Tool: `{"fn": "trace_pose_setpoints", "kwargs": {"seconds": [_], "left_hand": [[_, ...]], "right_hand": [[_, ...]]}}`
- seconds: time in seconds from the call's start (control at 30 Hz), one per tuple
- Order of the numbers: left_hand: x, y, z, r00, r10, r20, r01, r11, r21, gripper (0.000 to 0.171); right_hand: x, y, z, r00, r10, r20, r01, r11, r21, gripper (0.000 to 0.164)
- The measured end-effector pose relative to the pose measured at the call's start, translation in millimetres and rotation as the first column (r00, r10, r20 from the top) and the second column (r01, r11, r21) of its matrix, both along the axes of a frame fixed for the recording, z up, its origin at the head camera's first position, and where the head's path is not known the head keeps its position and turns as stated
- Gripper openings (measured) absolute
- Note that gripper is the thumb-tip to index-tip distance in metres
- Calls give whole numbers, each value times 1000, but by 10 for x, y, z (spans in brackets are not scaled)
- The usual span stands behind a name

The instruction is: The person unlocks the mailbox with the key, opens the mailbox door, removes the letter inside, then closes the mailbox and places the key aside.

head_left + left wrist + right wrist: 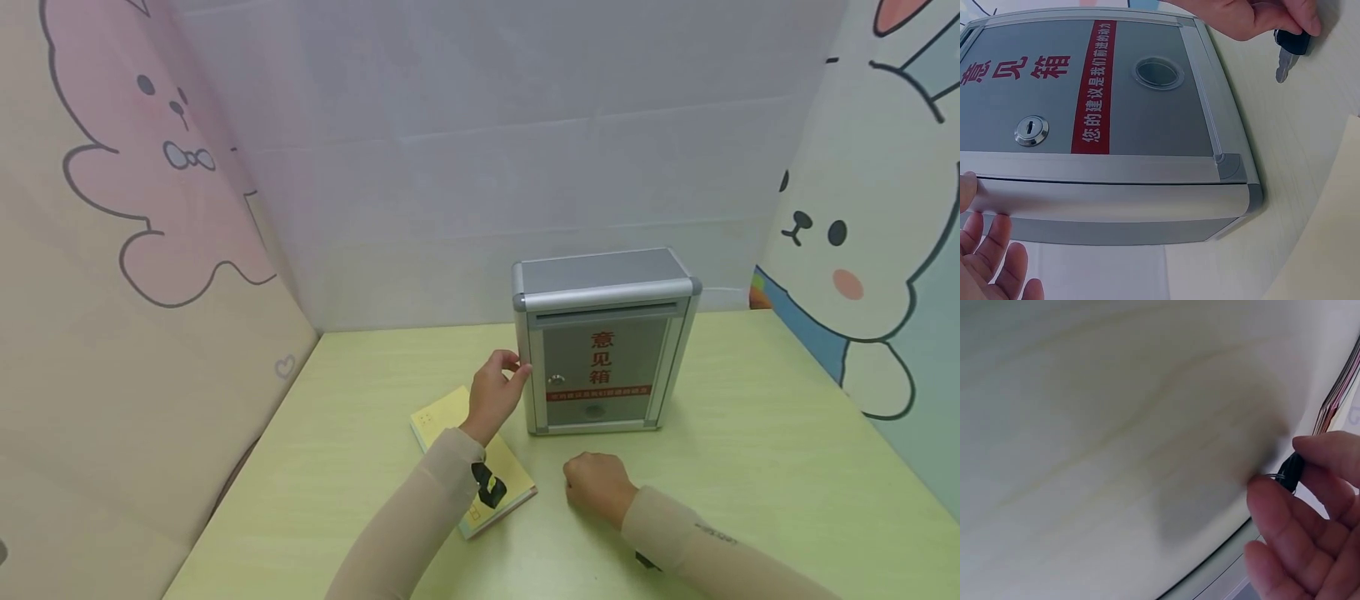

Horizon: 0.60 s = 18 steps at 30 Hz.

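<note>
A grey metal suggestion box (600,350) with red lettering stands upright on the table. My left hand (497,392) holds its left front edge, thumb on the front frame and fingers at the side. A round keyhole lock (1031,130) sits on the box's front. My right hand (600,485) is low in front of the box, apart from it. Its thumb and fingers pinch a key (1285,65) by the black head (1291,472). The blade points away from the hand in the left wrist view.
A thick yellow book (517,473) lies aslant on the pale yellow-green table (765,467), left of the box and partly under my left forearm. White cloth (450,183) hangs behind. Cartoon-printed curtains (840,250) stand at both sides.
</note>
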State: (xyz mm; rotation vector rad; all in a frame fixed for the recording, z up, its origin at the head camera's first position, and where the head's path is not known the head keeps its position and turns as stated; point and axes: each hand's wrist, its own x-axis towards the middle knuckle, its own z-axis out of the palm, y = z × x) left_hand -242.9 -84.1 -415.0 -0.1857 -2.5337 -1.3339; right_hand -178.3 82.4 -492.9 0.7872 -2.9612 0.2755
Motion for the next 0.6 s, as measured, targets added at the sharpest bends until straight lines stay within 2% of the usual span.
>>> {"fn": "trace_pose_setpoints", "kwargs": {"seconds": [0.23,0.6], "left_hand": [[-13,4,3,1000,0,-11,0,1000,-8,23],[3,-5,3,1000,-6,-21,6,1000,-5,23]], "right_hand": [[2,-7,7,1000,-6,-19,6,1000,27,33],[0,-15,16,1000,-7,0,6,999,40,33]]}}
